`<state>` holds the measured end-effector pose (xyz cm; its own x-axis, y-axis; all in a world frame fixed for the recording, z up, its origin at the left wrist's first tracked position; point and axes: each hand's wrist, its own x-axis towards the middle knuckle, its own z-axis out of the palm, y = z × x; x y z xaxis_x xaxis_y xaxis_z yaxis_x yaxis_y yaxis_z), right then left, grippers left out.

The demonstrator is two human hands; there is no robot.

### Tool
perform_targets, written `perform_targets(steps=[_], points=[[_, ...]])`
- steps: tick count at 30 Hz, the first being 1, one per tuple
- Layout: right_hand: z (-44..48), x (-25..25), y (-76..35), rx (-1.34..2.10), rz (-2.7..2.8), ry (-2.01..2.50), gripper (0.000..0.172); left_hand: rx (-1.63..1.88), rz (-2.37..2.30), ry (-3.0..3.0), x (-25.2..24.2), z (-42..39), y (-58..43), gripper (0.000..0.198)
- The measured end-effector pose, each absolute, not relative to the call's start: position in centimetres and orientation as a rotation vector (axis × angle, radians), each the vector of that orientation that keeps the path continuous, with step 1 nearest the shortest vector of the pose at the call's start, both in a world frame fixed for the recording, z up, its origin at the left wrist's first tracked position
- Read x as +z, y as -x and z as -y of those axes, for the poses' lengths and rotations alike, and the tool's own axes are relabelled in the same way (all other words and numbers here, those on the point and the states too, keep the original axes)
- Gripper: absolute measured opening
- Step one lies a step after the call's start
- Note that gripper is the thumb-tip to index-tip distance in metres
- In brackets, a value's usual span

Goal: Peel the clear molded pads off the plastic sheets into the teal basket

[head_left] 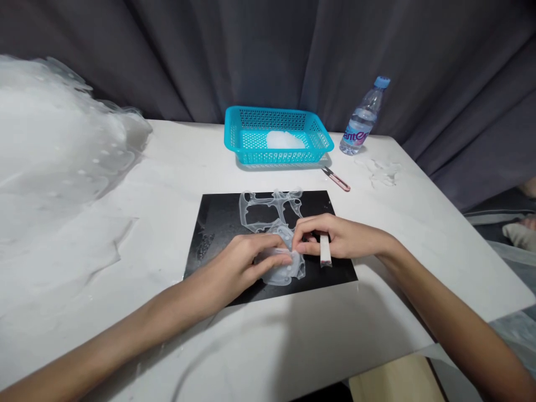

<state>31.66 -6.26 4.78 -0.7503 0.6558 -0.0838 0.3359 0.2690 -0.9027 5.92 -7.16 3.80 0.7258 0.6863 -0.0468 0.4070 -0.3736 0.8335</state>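
A translucent soft plastic piece point(268, 215) with cut-out openings lies on a black mat point(218, 220) in the middle of the white table. My left hand point(247, 265) rests on its near end, fingers curled and pressing it down. My right hand point(335, 237) pinches the same piece from the right and also holds a small white-handled tool point(325, 252) under its fingers. The fingertips of both hands meet over the piece.
A turquoise basket point(318, 139) holding a whitish lump stands behind the mat. A water bottle point(363, 118) is at the back right, a small pink-handled cutter point(337, 180) and clear scraps point(383, 170) nearby. A large heap of translucent sheets point(54, 139) fills the left. Dark curtains hang behind.
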Motion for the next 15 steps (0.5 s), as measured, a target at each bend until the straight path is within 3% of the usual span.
perform_targets(steps=[5,11,15], points=[[6.4,4.8,-31.4,1.416,2.256,0.94,0.011,0.367,-0.749,-2.2,4.1,8.4,-5.8,0.028],[7.3,4.4,-30.1,0.952,2.467,0.961,0.017,0.5,-0.839,-2.819,2.4,11.9,-6.4,0.044],[7.6,5.4,-30.2,1.117,2.411,0.91,0.017,0.505,-0.889,-2.752,2.4,11.7,-6.4,0.036]])
